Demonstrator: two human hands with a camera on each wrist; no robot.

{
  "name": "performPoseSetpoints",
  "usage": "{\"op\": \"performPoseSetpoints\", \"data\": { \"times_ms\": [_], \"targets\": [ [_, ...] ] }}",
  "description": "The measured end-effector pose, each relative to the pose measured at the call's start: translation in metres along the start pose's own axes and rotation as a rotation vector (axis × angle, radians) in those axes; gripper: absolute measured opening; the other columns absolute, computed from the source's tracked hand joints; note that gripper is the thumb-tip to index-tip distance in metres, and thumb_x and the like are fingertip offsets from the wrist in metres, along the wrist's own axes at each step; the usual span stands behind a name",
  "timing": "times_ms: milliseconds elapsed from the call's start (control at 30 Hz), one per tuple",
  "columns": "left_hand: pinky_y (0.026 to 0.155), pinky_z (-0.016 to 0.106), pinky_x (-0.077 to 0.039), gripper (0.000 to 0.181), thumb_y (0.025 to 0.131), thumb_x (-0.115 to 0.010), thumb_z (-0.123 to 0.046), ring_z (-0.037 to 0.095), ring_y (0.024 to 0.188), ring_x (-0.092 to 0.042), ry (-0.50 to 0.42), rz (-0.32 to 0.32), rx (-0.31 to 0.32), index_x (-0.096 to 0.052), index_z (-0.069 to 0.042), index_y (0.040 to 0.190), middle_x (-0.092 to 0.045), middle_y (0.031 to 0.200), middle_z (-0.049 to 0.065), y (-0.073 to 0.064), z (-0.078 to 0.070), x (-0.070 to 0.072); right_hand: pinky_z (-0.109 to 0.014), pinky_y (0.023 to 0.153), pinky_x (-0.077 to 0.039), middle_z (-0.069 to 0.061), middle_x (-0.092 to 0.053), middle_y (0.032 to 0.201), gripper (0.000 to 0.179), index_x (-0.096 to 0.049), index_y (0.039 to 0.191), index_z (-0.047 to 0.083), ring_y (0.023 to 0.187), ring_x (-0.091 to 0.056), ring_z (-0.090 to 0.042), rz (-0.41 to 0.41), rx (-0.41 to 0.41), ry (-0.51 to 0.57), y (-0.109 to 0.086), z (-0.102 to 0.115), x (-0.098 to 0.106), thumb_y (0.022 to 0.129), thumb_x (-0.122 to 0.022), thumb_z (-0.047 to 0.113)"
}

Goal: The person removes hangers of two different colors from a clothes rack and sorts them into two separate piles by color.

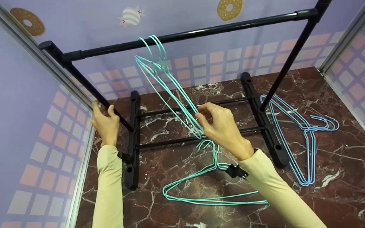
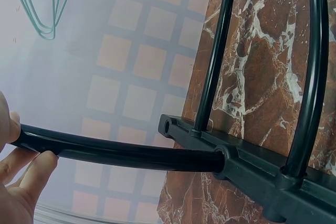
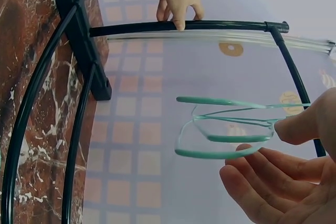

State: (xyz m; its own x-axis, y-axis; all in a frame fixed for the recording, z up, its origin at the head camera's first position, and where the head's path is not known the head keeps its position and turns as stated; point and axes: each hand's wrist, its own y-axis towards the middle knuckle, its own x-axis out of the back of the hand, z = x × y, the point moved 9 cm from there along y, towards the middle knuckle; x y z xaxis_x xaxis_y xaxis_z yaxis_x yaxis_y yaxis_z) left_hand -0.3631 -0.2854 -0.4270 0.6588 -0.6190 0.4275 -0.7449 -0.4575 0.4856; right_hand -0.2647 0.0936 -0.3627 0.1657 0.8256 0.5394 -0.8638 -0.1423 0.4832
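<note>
Mint-green wire hangers [image 1: 169,85] hang by their hooks from the top bar [image 1: 208,31] of a black clothes rack, toward its left end. My right hand [image 1: 222,126] holds the near lower edge of these hangers; in the right wrist view the thumb touches one wire and the fingertips [image 3: 244,150] meet another. On the left side of the rack, my left hand [image 1: 105,125] grips the slanting black post [image 1: 89,85], with thumb and fingers round it. The left wrist view shows this post [image 2: 131,156] running into the black foot [image 2: 252,166].
More green hangers [image 1: 185,179] lie on the marble floor [image 1: 157,209] in front of the rack, partly behind my right forearm. Blue hangers [image 1: 309,152] lie beside the right foot [image 1: 276,145]. Two lower rods [image 1: 169,144] join the feet. Patterned walls stand left, behind and right.
</note>
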Motion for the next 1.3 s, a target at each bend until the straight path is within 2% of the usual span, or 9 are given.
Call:
{"op": "performPoseSetpoints", "data": {
  "times_ms": [133, 233, 400, 500, 633, 800, 1000, 1300],
  "targets": [
    [0.095, 0.055, -0.047, 0.037, 0.094, -0.069, -0.015, 0.048, 0.107, -0.064, -0.007, -0.007, -0.013, -0.058, -0.002, 0.127, -0.07, 0.111, 0.027, 0.001, -0.004, 0.0, -0.03, 0.066, -0.057, -0.01, -0.074, 0.084, 0.011, -0.071, 0.099, -0.002, 0.07, -0.069, -0.02, -0.025, 0.007, -0.01, 0.002, 0.0, 0.003, 0.093, -0.067, 0.006],
    [0.094, 0.055, -0.048, 0.037, 0.095, -0.069, -0.016, 0.046, 0.108, -0.065, -0.007, 0.0, -0.011, -0.058, -0.004, 0.128, -0.071, 0.109, 0.026, 0.001, -0.006, -0.001, -0.029, 0.06, -0.053, -0.008, -0.071, 0.077, 0.007, -0.073, 0.09, 0.001, 0.063, -0.064, -0.017, -0.073, 0.018, -0.059, 0.002, 0.001, 0.008, 0.089, -0.071, 0.007],
    [0.099, 0.055, -0.047, 0.039, 0.096, -0.068, -0.018, 0.046, 0.115, -0.063, 0.003, 0.006, -0.001, -0.057, -0.005, 0.131, -0.069, 0.116, 0.025, 0.004, -0.009, 0.0, -0.031, 0.057, -0.053, -0.007, -0.068, 0.072, 0.008, -0.077, 0.081, 0.004, 0.058, -0.065, -0.015, -0.135, 0.012, -0.127, 0.002, 0.006, 0.017, 0.084, -0.079, 0.012],
    [0.099, 0.055, -0.046, 0.039, 0.096, -0.068, -0.017, 0.047, 0.115, -0.063, 0.0, 0.0, -0.016, -0.057, -0.004, 0.131, -0.069, 0.116, 0.025, 0.004, -0.009, 0.001, -0.033, 0.057, -0.053, -0.006, -0.071, 0.072, 0.008, -0.08, 0.082, 0.006, 0.057, -0.066, -0.015, -0.159, 0.011, -0.147, 0.001, 0.01, 0.019, 0.084, -0.081, 0.014],
    [0.096, 0.055, -0.047, 0.037, 0.095, -0.069, -0.016, 0.048, 0.11, -0.064, 0.005, -0.004, -0.021, -0.058, -0.003, 0.128, -0.071, 0.111, 0.025, -0.004, -0.003, 0.001, -0.033, 0.056, -0.053, -0.004, -0.073, 0.072, 0.008, -0.081, 0.084, 0.009, 0.057, -0.065, -0.014, -0.189, 0.005, -0.149, -0.008, 0.007, 0.02, 0.083, -0.083, 0.017],
    [0.095, 0.056, -0.047, 0.038, 0.095, -0.068, -0.016, 0.049, 0.107, -0.064, 0.012, 0.027, -0.002, -0.057, -0.003, 0.13, -0.072, 0.11, 0.025, -0.012, 0.002, -0.003, -0.034, 0.057, -0.056, -0.003, -0.076, 0.077, 0.007, -0.081, 0.086, 0.009, 0.059, -0.069, -0.015, -0.227, -0.003, -0.116, -0.017, 0.002, 0.024, 0.084, -0.082, 0.016],
    [0.096, 0.056, -0.046, 0.039, 0.096, -0.068, -0.016, 0.049, 0.109, -0.064, 0.014, 0.026, 0.006, -0.056, -0.004, 0.131, -0.071, 0.108, 0.025, -0.011, 0.001, -0.001, -0.034, 0.057, -0.056, -0.005, -0.076, 0.078, 0.005, -0.08, 0.088, 0.006, 0.059, -0.07, -0.017, -0.26, 0.011, -0.094, -0.018, 0.002, 0.032, 0.085, -0.08, 0.011],
    [0.095, 0.056, -0.046, 0.035, 0.096, -0.068, -0.017, 0.049, 0.108, -0.065, 0.008, 0.004, -0.013, -0.058, -0.005, 0.127, -0.072, 0.106, 0.024, -0.003, -0.004, 0.003, -0.033, 0.056, -0.057, -0.009, -0.075, 0.08, 0.006, -0.076, 0.087, 0.003, 0.061, -0.07, -0.02, -0.307, 0.064, -0.152, -0.028, -0.007, 0.051, 0.083, -0.08, 0.006]
  ]
}}
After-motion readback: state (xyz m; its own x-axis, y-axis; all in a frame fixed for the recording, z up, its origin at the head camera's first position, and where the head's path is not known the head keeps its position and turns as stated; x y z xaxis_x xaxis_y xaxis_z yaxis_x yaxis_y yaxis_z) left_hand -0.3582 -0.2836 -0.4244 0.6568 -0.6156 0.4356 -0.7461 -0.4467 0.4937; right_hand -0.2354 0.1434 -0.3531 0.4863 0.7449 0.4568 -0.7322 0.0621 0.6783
